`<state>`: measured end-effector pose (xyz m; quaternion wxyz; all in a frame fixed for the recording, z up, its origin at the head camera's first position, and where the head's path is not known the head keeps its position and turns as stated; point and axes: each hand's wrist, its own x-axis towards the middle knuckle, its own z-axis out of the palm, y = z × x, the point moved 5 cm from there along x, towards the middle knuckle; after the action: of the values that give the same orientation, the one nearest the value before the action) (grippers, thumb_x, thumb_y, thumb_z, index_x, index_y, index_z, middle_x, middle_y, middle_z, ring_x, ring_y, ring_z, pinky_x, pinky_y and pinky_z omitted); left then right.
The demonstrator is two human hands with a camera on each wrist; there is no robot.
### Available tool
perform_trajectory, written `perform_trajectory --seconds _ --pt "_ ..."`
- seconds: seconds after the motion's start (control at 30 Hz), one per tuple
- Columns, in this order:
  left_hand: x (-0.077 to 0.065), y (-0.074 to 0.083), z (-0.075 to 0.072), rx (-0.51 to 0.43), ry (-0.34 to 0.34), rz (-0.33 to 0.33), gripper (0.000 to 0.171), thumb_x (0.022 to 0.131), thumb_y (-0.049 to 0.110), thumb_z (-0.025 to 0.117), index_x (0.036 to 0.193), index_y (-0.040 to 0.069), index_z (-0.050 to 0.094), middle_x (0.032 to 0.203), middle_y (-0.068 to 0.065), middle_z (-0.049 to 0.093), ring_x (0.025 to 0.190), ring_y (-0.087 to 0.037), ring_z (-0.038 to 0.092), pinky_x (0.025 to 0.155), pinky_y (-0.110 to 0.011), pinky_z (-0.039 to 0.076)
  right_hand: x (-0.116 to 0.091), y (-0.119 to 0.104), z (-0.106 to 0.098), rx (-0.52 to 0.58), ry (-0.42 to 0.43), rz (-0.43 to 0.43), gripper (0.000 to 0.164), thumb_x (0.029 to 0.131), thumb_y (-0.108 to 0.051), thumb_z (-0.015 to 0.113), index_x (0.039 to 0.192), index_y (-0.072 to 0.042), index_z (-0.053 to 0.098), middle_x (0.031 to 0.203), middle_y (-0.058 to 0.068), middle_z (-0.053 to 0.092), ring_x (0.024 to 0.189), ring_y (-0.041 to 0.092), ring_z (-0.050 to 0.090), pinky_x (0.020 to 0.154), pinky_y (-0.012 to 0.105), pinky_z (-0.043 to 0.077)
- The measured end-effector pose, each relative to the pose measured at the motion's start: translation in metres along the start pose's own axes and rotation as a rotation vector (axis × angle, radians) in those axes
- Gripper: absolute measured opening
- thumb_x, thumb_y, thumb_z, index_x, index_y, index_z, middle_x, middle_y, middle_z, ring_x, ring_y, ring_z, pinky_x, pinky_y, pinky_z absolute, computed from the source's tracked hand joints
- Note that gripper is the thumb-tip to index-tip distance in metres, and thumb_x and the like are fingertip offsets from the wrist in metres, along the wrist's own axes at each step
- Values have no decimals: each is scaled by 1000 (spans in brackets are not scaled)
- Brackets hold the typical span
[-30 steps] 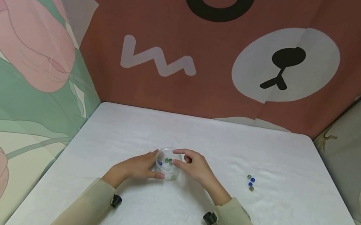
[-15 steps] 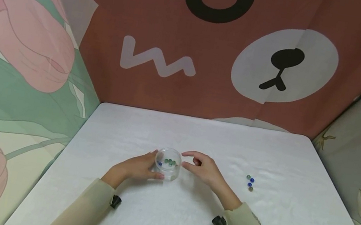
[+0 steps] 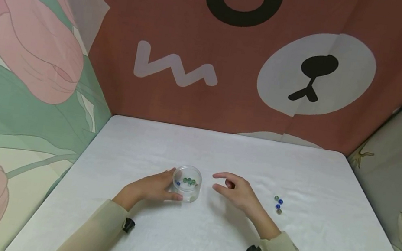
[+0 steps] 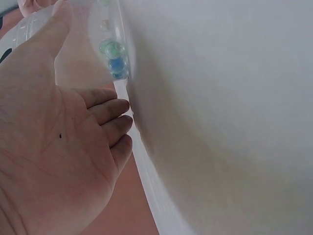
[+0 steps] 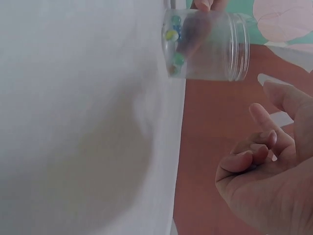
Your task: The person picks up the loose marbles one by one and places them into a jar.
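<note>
A clear plastic jar (image 3: 191, 195) with a threaded rim stands on the white table, several glass marbles (image 5: 172, 35) at its bottom, green, blue and a yellowish one. My left hand (image 3: 152, 186) holds the jar from the left, thumb on the near side and fingers on the far side. In the left wrist view its thumb lies along the jar wall. To the right of the jar, my right hand (image 3: 238, 192) hovers apart from it, thumb and index finger spread with nothing between them. Its other fingers (image 5: 239, 161) are curled toward the palm.
Right of my right hand, several loose marbles (image 3: 278, 206), green, blue and brownish, lie in a small group on the white tablecloth (image 3: 182, 245). A reddish-brown patterned cloth (image 3: 173, 103) hangs behind the table, and flowered cloths hang at both sides.
My right hand has drawn back from over the jar's mouth toward the right, its thumb and index finger now clear of the rim. My left hand and the jar have stayed put.
</note>
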<state>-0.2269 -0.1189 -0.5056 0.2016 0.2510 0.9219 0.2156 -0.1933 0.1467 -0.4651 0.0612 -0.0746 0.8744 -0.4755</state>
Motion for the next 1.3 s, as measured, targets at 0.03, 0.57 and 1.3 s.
perform_trajectory --seconds 0.03,0.57,1.3 --pt "0 0 0 4 -1 2 108 86 72 63 163 13 16 168 -18 15 155 -33 18 123 -52 22 -1 1 -2 -5 2 3 32 92 -28 77 122 -18 74 74 -1 42 70 16 39 60 28 34" --pt "0 1 -1 -11 -2 4 108 86 72 63 163 12 16 168 -18 14 154 -34 18 123 -52 22 -16 29 -32 -18 13 46 37 93 -30 76 126 -14 71 76 0 41 69 17 37 57 27 32" --pt "-1 -2 1 -10 -4 -21 112 85 76 61 164 14 13 169 -13 12 155 -31 16 123 -51 22 -53 68 -92 -31 40 88 45 95 -29 73 134 -8 64 87 2 45 76 10 42 60 25 35"
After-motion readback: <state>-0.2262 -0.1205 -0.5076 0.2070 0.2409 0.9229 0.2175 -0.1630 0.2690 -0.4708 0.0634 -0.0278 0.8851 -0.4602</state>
